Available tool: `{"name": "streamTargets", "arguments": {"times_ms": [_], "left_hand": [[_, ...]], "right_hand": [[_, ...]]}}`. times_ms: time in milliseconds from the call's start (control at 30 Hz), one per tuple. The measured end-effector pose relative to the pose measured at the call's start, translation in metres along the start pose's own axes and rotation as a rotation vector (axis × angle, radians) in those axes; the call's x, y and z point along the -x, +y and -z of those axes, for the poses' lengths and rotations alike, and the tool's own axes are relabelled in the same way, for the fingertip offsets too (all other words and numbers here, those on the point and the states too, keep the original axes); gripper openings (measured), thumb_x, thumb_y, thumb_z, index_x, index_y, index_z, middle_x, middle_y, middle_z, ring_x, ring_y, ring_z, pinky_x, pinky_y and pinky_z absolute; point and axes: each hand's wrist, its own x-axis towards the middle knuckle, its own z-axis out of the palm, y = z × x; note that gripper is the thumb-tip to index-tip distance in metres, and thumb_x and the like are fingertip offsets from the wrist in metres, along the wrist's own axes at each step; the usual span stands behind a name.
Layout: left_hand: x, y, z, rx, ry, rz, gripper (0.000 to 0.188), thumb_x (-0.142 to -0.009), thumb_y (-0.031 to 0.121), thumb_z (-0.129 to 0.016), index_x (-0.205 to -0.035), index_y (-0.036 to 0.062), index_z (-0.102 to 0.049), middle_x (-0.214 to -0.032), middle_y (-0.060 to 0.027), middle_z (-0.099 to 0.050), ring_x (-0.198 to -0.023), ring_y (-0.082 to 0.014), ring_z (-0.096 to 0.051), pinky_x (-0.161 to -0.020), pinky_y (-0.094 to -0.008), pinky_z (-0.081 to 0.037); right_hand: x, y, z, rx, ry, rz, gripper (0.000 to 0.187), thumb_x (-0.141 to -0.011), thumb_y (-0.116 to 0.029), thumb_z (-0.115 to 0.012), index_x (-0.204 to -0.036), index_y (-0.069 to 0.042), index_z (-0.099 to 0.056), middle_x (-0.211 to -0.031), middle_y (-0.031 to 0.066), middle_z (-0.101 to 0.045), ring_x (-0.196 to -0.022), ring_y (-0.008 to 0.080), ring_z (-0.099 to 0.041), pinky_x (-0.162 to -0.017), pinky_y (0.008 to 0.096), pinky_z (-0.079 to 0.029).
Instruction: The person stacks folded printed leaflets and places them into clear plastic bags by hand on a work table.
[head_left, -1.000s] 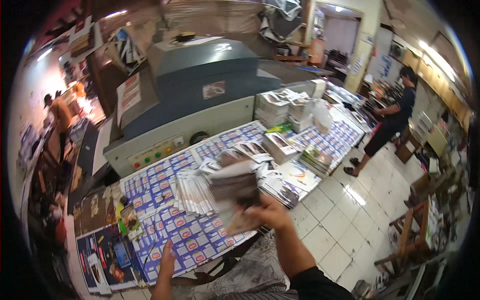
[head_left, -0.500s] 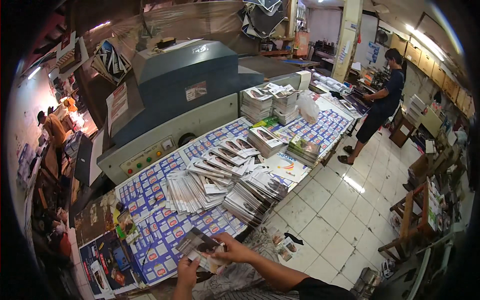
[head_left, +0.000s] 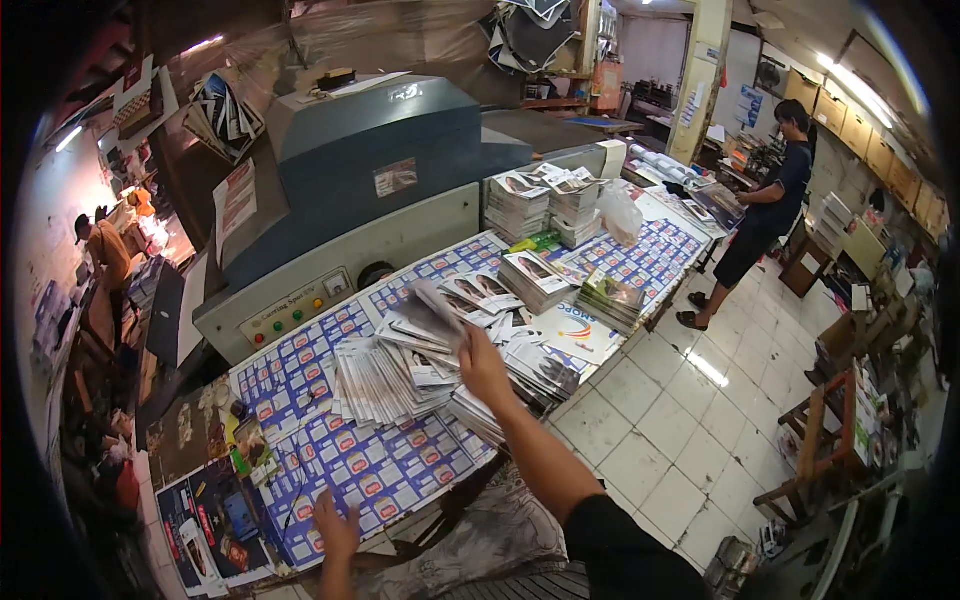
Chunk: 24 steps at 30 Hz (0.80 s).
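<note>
My right hand reaches out over the table with its fingers closed on a printed booklet, which is smeared by motion. Beneath and around the booklet lie fanned-out booklets with pale edges, partly hidden by my right hand and forearm. Lower down, my left hand hovers at the near edge of the table with its fingers apart and nothing in it. A blue-and-white patterned printed sheet covers the tabletop.
A large grey machine with coloured buttons stands along the table's far side. Neat booklet stacks, a plastic bag and another stack lie farther right. Another person stands at the table's far end. A wooden stool is at right.
My right hand has carried the booklet away from my left hand, up and forward over the spread booklets. My left hand has let go of it and moved slightly left, fingers opened.
</note>
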Motion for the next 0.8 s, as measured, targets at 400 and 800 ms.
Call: {"name": "streamTargets", "arguments": {"times_ms": [400, 800], "left_hand": [[0.008, 0.031, 0.005, -0.282, -0.042, -0.041, 0.056, -0.089, 0.036, -0.062, -0.131, 0.0, -0.054, -0.14, -0.0237, -0.042, -0.133, -0.0413, -0.036, -0.107, -0.0588, -0.026], [0.008, 0.025, 0.003, -0.299, -0.014, -0.03, 0.056, -0.09, 0.037, -0.063, -0.135, 0.005, -0.053, -0.141, -0.0215, -0.043, -0.131, -0.0409, -0.039, -0.107, -0.0549, -0.03]], "right_hand": [[-0.075, 0.06, -0.062, 0.499, -0.495, 0.057, 0.046, -0.087, -0.018, -0.059, -0.133, -0.016, -0.059, -0.13, 0.0119, -0.063, -0.122, 0.0342, -0.057, -0.102, 0.057, -0.041], [-0.076, 0.063, -0.001, 0.131, -0.163, -0.164, 0.063, -0.086, -0.028, -0.075, -0.138, -0.001, -0.052, -0.135, 0.0214, -0.059, -0.127, 0.0364, -0.055, -0.109, 0.0406, -0.041]]}}
